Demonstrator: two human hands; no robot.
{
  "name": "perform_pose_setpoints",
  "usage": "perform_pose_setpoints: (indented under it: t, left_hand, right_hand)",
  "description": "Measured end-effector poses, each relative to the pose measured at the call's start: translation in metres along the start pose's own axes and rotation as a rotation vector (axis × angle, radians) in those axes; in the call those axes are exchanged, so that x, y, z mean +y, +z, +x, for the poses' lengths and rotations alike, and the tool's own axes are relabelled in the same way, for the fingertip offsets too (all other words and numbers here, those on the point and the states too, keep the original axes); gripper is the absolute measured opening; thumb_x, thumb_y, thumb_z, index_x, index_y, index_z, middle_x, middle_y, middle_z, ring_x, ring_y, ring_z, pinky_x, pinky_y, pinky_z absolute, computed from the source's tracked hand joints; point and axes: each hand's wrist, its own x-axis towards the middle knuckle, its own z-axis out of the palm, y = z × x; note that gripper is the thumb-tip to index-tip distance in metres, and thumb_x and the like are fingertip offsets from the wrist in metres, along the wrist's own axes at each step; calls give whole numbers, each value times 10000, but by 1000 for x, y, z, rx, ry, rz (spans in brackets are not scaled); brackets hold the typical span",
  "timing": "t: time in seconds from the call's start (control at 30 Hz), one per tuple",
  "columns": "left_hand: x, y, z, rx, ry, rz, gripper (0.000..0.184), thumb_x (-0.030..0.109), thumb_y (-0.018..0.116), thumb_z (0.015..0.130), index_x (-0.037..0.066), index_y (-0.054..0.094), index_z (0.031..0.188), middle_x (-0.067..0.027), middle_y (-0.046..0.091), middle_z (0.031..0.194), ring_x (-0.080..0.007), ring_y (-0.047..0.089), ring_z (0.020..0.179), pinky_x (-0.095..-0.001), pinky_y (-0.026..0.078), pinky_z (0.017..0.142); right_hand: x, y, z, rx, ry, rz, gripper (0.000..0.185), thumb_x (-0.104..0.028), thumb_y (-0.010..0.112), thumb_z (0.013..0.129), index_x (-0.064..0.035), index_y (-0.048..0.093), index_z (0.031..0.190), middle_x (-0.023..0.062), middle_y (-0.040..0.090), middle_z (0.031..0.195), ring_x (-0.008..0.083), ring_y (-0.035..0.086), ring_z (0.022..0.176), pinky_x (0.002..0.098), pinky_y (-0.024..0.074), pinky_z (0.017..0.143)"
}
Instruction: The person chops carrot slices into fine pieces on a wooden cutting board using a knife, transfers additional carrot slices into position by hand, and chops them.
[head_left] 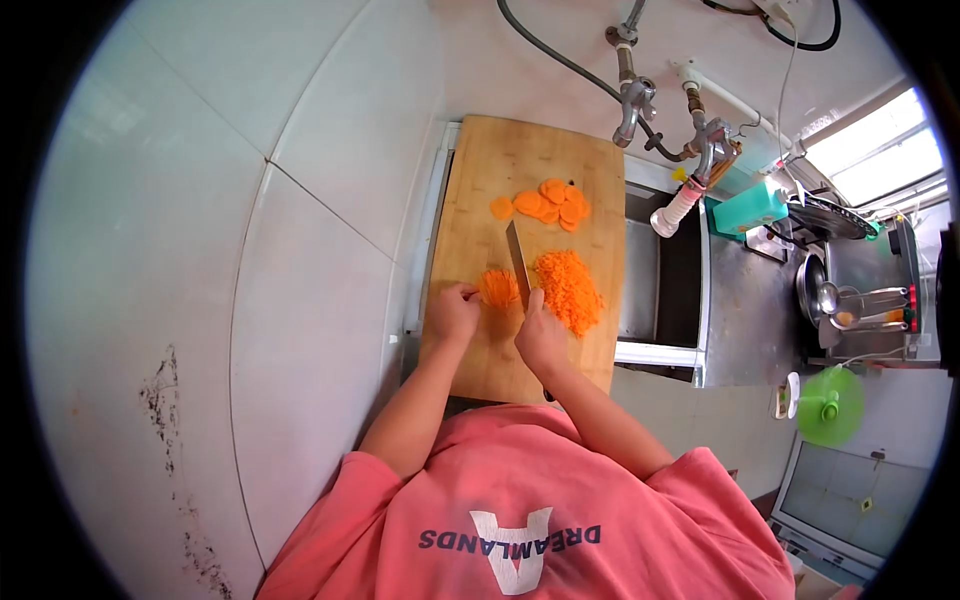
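Observation:
A wooden cutting board (pixel 480 150) lies below me. My right hand (pixel 541 335) is wrapped round the handle of a knife (pixel 518 262), its blade pointing away from me beside the carrot strips. These thin carrot strips (pixel 498 289) lie bunched between the blade and my left hand (pixel 457 305). The fingers of my left hand are bent close at the left edge of the strips; whether they pinch any is too small to tell. Right of the knife is a heap of finely chopped carrot (pixel 570 290). Round carrot slices (pixel 552 202) lie farther up the board.
A tiled wall (pixel 320 240) rises close on the left. Metal taps (pixel 635 100) hang above the board's far right. To the right are a sink (pixel 642 265), a metal counter (pixel 735 310), a teal container (pixel 750 208), pans and ladles (pixel 828 297).

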Motion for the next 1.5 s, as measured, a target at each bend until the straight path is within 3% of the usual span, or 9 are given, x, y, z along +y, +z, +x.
perform_pose_setpoints:
  t: [0.37,0.63,0.83,0.9,0.93,1.0,1.1,1.3,1.5]
  left_hand:
    - [11,-2,-2,-45,-26,81,124,121,682,727,57,701,832,-118,687,780,-263,665,730,-355,515,660]
    - [4,6,2,-78,-87,40,164,108,682,691,55,703,845,-127,685,791,-274,663,743,-361,513,674]
    - [15,-6,-1,-148,31,239,198,87,681,682,48,683,876,-121,676,845,-309,645,793,-397,507,679]
    - [17,-12,-5,13,311,378,283,26,652,679,58,652,960,-114,633,1019,-305,606,935,-382,500,732]
    - [12,-11,-3,11,314,379,283,26,652,679,58,652,960,-114,633,1019,-305,606,935,-382,500,732]
    - [9,-15,4,-85,507,271,420,7,658,676,83,605,1086,-80,536,1196,-274,508,1112,-365,458,853]
    - [22,-25,7,-195,699,398,483,47,693,676,118,593,1143,-40,505,1239,-234,439,1182,-377,385,955]
    - [13,-20,15,-356,676,423,547,105,727,679,178,569,1197,-25,499,1247,-223,420,1199,-392,345,967]
    - [17,-19,22,-321,712,502,431,147,721,706,119,579,1112,-43,518,1191,-240,441,1154,-389,371,928]
  right_hand:
    - [-2,0,5,-88,37,-94,359,-17,542,737,-23,356,1044,237,596,899,414,616,783,488,489,638]
    - [-13,14,17,-146,-131,-184,367,-32,564,727,-36,372,1040,208,591,902,390,630,758,451,517,645]
    - [-2,11,22,-80,-171,-125,357,-15,545,723,-53,379,1036,208,600,874,397,625,726,470,506,624]
    - [-1,5,23,-77,-142,-91,343,-14,540,729,-51,377,1028,216,605,859,404,620,731,479,498,628]
    - [-1,3,22,-75,-118,-60,329,-14,534,734,-48,374,1020,225,610,845,411,616,737,488,489,632]
    - [3,3,23,-66,-89,-28,302,-26,532,757,-43,369,1010,234,612,826,420,610,737,499,479,635]
    - [9,4,24,-53,-49,21,252,-55,522,805,-31,360,996,250,613,793,435,601,736,517,464,640]
    - [17,5,20,-42,-32,32,210,-94,498,861,-18,351,991,263,606,764,443,597,730,527,457,638]
    - [16,5,17,-61,-19,46,213,-95,491,865,-13,345,997,271,601,761,452,591,726,533,453,638]
